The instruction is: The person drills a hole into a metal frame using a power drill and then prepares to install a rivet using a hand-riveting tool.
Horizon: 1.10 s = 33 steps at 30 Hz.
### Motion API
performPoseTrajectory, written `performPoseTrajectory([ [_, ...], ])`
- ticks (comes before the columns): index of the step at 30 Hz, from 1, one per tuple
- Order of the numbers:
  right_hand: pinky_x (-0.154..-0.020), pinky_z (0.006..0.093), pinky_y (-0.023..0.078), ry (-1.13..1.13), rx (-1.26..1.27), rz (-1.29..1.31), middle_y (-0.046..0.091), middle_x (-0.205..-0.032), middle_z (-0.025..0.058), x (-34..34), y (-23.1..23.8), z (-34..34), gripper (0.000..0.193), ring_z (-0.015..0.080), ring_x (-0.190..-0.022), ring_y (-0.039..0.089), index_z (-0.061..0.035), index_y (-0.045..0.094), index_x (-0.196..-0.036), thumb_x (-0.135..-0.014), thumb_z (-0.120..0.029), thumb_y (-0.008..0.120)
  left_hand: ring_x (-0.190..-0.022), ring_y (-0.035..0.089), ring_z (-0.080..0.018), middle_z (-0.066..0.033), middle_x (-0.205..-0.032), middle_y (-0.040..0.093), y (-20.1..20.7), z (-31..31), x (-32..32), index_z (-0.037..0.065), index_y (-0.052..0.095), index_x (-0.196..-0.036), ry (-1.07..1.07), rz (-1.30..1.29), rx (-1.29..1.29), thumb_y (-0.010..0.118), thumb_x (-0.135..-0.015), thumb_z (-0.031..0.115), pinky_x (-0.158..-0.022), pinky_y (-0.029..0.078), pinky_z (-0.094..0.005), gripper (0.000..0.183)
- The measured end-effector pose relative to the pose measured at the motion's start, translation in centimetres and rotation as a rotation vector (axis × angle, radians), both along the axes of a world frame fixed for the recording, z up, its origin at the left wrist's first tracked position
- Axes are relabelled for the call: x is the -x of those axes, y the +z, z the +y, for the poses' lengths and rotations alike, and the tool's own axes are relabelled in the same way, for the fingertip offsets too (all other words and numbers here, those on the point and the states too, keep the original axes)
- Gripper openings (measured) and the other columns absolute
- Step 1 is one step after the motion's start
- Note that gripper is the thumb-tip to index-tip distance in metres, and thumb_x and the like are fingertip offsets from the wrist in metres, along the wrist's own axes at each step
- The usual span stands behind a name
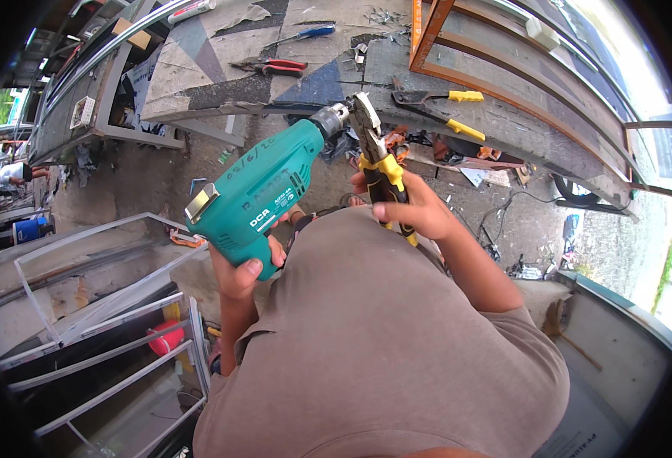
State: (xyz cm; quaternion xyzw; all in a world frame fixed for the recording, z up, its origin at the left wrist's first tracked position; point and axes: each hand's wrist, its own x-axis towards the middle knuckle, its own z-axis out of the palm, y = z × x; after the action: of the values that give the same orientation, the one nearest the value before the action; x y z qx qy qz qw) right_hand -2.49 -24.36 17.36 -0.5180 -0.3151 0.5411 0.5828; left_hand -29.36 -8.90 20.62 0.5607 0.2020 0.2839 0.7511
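My left hand [240,271] grips the handle of a teal electric drill [263,187], held up in front of my chest with its chuck [330,120] pointing up and right. My right hand [412,208] holds yellow-and-black pliers [378,164] by the handles. The pliers' jaws [363,111] are closed around the drill's chuck tip. Both tools meet just below the edge of the workbench [221,69].
On the workbench lie red-handled pliers [275,66], a blue-handled screwdriver [305,33] and yellow-handled snips [443,107]. An orange frame [428,46] leans at the right. Aluminium frames [99,305] stand at the left. Cables and debris litter the ground [504,206].
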Motion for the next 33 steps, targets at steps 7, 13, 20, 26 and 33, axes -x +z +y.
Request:
performPoseTrajectory([
  [7,-0.072,0.0299,0.049,0.041,0.155,-0.136,0.061,-0.091,0.0011,-0.4,-0.3,-0.2,0.041,0.0108,-0.078,0.059,-0.0049,0.059,-0.116,-0.081,-0.017,0.076,-0.068,0.066,-0.0229,-0.0363,-0.127,0.053,0.4,0.1,-0.4,-0.015,0.043,-0.131,-0.007,0.056,-0.068,0.066,-0.077,0.027,-0.065,0.056,-0.0356,0.072],
  [13,-0.063,0.0281,0.047,-0.041,0.126,-0.110,0.061,-0.089,-0.0009,-0.5,-0.1,1.2,0.044,0.0092,-0.072,0.057,-0.0039,0.057,-0.126,-0.087,-0.017,0.071,-0.070,0.066,-0.0220,-0.0357,-0.125,0.053,1.0,1.3,-1.0,-0.014,0.043,-0.132,-0.020,0.039,-0.125,0.067,-0.080,0.025,-0.065,0.055,-0.0340,0.069],
  [20,-0.073,0.0277,0.046,-0.074,0.066,-0.066,0.062,-0.091,-0.0005,-0.2,0.0,1.9,0.037,0.0083,-0.081,0.056,-0.0037,0.059,-0.122,-0.088,-0.014,0.069,-0.083,0.066,-0.0272,-0.0239,-0.104,0.059,1.5,1.1,-1.4,-0.012,0.052,-0.120,-0.009,-0.136,0.011,0.072,-0.080,0.015,-0.060,0.056,-0.0344,0.051],
  [26,-0.075,0.0275,0.046,-0.085,0.105,-0.104,0.061,-0.090,-0.0002,0.0,0.5,2.0,0.031,0.0093,-0.081,0.055,-0.0027,0.061,-0.116,-0.093,-0.023,0.068,-0.070,0.064,-0.0238,-0.0194,-0.097,0.059,1.3,1.1,-0.9,-0.008,0.051,-0.120,-0.019,-0.099,0.018,0.073,-0.080,0.016,-0.060,0.054,-0.0332,0.051],
  [33,-0.079,0.0283,0.046,-0.115,0.066,-0.082,0.060,-0.095,0.0021,1.2,1.4,2.8,0.034,0.0105,-0.086,0.055,0.0006,0.055,-0.125,-0.100,-0.021,0.061,-0.068,0.063,-0.0230,-0.0161,-0.091,0.061,0.8,0.4,-0.4,-0.007,0.050,-0.123,-0.012,-0.167,0.205,0.072,-0.081,0.023,-0.063,0.051,-0.0373,0.056],
])
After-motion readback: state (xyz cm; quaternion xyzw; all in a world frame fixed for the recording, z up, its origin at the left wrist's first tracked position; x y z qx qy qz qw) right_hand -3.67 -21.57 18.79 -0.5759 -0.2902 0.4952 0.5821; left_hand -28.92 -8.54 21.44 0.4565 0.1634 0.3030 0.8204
